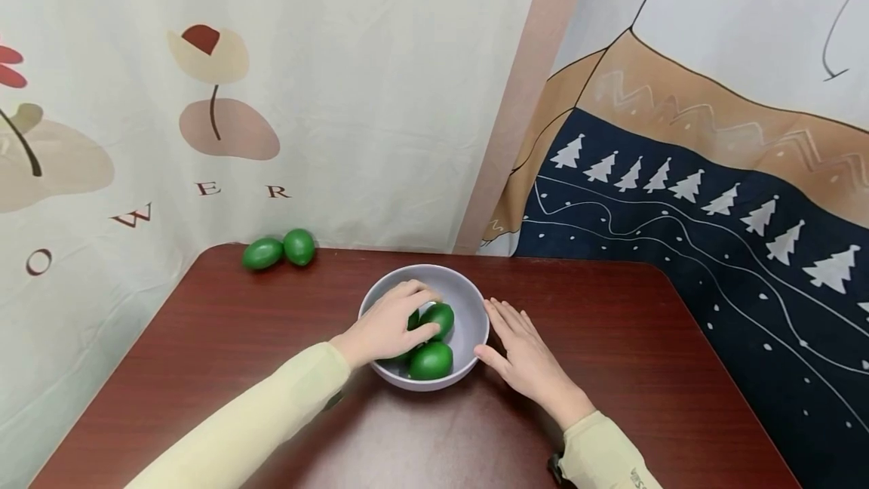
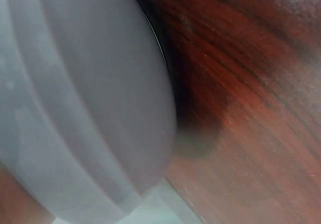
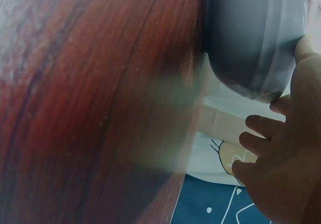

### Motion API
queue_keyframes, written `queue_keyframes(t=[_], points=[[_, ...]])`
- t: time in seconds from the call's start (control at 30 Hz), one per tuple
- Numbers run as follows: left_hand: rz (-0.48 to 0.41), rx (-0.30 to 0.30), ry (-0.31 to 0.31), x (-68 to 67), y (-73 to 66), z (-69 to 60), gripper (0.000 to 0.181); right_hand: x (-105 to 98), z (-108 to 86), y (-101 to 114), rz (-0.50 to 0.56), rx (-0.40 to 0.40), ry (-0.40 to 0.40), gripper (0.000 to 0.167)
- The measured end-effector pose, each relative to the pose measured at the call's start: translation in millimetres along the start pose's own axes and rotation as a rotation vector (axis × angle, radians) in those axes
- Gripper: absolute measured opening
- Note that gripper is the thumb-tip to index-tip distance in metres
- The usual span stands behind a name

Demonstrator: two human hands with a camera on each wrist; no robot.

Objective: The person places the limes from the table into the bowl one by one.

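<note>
A light purple bowl stands on the table with several green fruits in it. Reaching over its left side, my left hand has thumb and fingers curved round one green fruit. A second green fruit lies nearer the front of the bowl, and others are partly hidden under the hand. Against the bowl's right side rests my right hand, its fingers extended and thumb at the rim. The left wrist view holds the bowl's outer wall but no hand; in the right wrist view, the right hand touches the bowl.
Two more green fruits lie side by side at the back left of the brown table. Printed curtains hang behind the table and along its sides.
</note>
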State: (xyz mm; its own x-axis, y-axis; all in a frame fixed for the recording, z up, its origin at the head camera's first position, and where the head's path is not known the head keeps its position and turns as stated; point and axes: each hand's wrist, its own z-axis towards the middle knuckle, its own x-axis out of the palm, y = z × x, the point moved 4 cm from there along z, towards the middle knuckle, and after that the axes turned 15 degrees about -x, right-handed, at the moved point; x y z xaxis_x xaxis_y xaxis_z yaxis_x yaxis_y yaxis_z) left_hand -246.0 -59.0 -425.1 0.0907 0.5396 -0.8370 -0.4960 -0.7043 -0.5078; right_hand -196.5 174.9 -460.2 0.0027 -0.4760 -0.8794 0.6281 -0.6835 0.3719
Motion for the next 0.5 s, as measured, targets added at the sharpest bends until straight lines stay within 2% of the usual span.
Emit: queue_keyframes(t=[0.33, 0.5], points=[[-0.017, 0.007, -0.120, -9.2, 5.0, -22.6, 0.041, 0, 0.3, 1, 0.003, 0.002, -0.001, 0.077], [-0.030, -0.009, -0.175, -10.6, 11.3, -31.3, 0.041, 1, -0.1, -1, 0.003, 0.004, -0.002, 0.078]])
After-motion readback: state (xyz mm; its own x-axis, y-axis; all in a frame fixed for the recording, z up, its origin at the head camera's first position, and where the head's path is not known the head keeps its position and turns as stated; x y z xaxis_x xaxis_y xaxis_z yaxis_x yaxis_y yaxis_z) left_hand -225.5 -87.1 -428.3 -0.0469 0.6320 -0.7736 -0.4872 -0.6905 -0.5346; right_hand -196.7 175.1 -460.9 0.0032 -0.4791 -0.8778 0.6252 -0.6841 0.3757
